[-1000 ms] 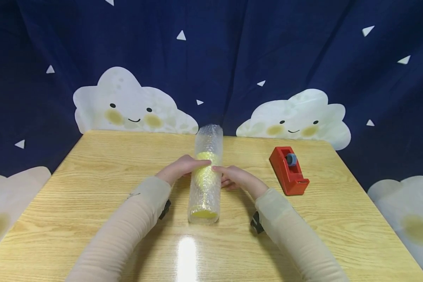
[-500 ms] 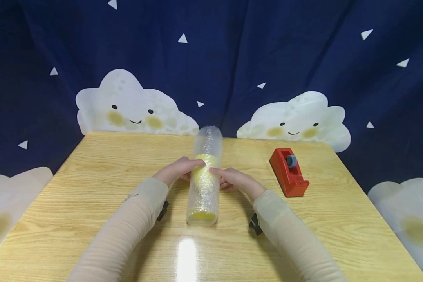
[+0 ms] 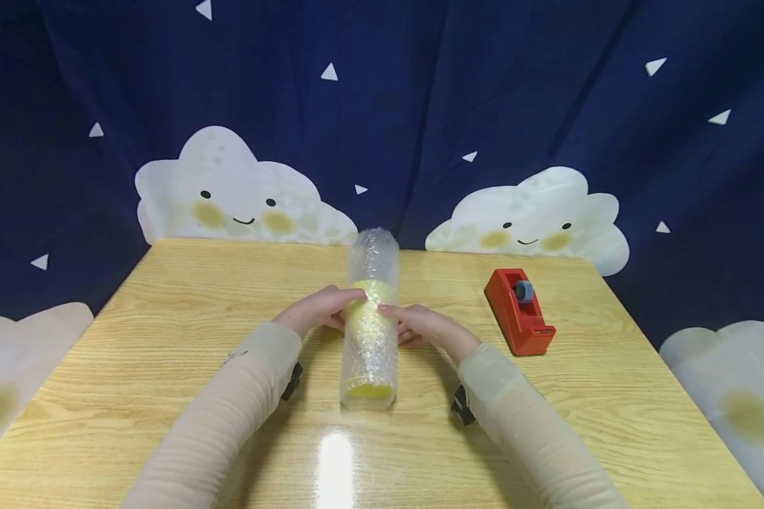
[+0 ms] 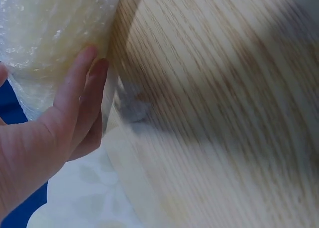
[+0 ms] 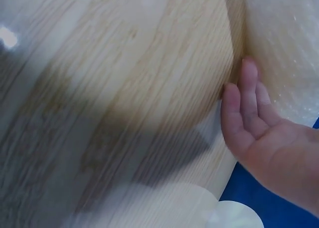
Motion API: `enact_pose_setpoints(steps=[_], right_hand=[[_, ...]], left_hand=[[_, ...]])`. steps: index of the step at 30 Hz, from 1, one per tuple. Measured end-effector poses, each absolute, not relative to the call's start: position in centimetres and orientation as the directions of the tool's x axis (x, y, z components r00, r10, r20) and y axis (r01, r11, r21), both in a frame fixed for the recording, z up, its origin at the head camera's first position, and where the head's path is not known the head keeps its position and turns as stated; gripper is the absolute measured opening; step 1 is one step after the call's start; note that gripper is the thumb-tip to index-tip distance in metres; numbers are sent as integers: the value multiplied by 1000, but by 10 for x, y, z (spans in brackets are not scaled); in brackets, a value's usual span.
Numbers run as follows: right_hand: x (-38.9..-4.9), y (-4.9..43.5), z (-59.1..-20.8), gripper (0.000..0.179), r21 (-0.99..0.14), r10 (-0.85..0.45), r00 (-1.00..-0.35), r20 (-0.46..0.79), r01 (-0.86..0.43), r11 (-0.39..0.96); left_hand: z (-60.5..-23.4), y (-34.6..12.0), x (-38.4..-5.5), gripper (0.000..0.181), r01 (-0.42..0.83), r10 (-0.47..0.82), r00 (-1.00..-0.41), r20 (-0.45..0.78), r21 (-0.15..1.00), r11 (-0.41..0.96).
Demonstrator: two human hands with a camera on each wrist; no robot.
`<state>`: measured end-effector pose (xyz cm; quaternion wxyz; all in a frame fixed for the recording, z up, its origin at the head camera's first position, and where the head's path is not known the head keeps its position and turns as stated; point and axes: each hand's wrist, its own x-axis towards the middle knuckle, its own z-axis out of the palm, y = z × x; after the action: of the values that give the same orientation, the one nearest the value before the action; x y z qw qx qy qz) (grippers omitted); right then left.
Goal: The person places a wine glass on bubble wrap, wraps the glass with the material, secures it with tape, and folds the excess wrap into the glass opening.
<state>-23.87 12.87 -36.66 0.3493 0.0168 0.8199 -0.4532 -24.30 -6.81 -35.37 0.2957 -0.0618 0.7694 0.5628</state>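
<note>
A roll of bubble wrap [image 3: 372, 353] lies lengthwise on the wooden table in the head view, with something yellow and tube-like showing through it. My left hand [image 3: 321, 309] holds its left side, thumb on top and fingers down along the side. From the right, my right hand [image 3: 429, 326] holds it too, with its thumb on top near the left one. Against the wrap [image 4: 55, 28] in the left wrist view, the fingers of the left hand [image 4: 45, 133] lie nearly straight. The right wrist view has the right hand [image 5: 274, 138] with fingers slightly bent beside the wrap [image 5: 286, 43].
A red tape dispenser [image 3: 518, 314] with a blue-grey roll in it stands on the table [image 3: 165, 339], right of the hands. Behind the far table edge hangs a dark blue curtain [image 3: 388, 106] with white cloud shapes [image 3: 229, 191].
Both thumbs have drawn slightly apart on top of the roll since a second ago. The roll and the hands otherwise stay in nearly the same place.
</note>
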Motion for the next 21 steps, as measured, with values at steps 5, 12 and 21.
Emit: enact_pose_setpoints(steps=[5, 12, 21], right_hand=[[-237, 129, -364, 63, -739, -289, -766, -575, 334, 585], [-236, 127, -364, 63, -749, -296, -760, -578, 349, 563], [-234, 125, -364, 64, -736, -293, -754, -588, 349, 580]], left_hand=[[-352, -70, -243, 74, -456, 191, -819, -541, 816, 357], [-353, -73, -245, 87, -502, 156, -811, -563, 808, 307], [-351, -76, -245, 34, -415, 343, -800, -493, 866, 279]])
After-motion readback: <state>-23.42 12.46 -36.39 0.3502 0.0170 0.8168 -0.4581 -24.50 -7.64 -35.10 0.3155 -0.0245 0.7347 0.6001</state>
